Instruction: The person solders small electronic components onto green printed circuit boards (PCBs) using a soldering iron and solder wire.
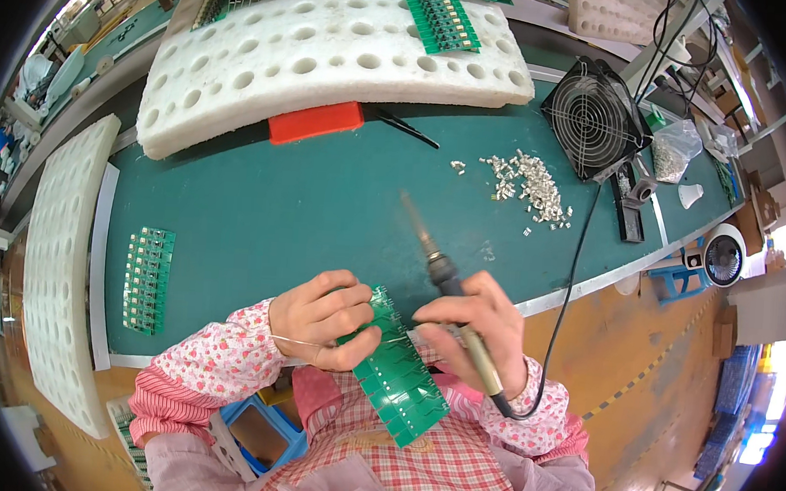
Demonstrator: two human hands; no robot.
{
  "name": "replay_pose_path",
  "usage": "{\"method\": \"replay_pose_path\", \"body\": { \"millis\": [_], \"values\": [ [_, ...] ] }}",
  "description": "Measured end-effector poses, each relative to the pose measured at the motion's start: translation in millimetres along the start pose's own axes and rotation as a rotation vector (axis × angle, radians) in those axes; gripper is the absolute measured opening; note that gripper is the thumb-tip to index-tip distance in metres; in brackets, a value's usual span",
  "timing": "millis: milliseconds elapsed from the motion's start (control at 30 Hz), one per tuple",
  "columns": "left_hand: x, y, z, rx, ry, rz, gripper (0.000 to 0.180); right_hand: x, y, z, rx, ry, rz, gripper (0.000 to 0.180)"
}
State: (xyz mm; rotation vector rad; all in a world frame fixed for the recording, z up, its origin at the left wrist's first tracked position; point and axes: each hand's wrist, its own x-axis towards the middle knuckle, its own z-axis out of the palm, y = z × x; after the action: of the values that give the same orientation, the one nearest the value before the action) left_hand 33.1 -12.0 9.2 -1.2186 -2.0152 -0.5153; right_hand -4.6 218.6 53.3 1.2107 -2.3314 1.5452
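- Right now green circuit board panel (394, 372): long strip of repeated small boards, tilted, held over the lap at the table (278, 211) edge.
- Left hand (321, 318) clenched on its upper left edge, thin solder wire (293, 340) running under the fingers.
- Right hand (478, 327) grasps soldering iron (445, 276), tip up, just right of panel top.
- Loose metal parts (527, 186) well apart on mat.

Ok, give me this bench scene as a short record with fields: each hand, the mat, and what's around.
left hand: grips green circuit board strip and thin solder wire
right hand: holds soldering iron, tip raised
green mat: second board strip at left, pile of small metal parts
behind: white foam tray, red block, black fan
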Motion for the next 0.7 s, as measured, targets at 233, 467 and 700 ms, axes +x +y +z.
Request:
{"method": "replay_pose_path", "body": {
  "millis": [233,467,700],
  "values": [
    [-13.4,-5.5,5.5,-0.101,0.034,-0.150,0.034,-32.8,7.2,-6.2,0.044,0.332,-0.045,0.023],
    [-15.7,-4.6,15.5,-0.167,0.138,-0.338,0.043,-32.7,5.3,5.2,0.370,0.582,-0.191,0.020],
    [-15.8,-3.4,15.3,-0.174,0.134,-0.316,0.044,-28.5,3.2,5.1,0.300,0.440,-0.200,0.024]
  ]
}}
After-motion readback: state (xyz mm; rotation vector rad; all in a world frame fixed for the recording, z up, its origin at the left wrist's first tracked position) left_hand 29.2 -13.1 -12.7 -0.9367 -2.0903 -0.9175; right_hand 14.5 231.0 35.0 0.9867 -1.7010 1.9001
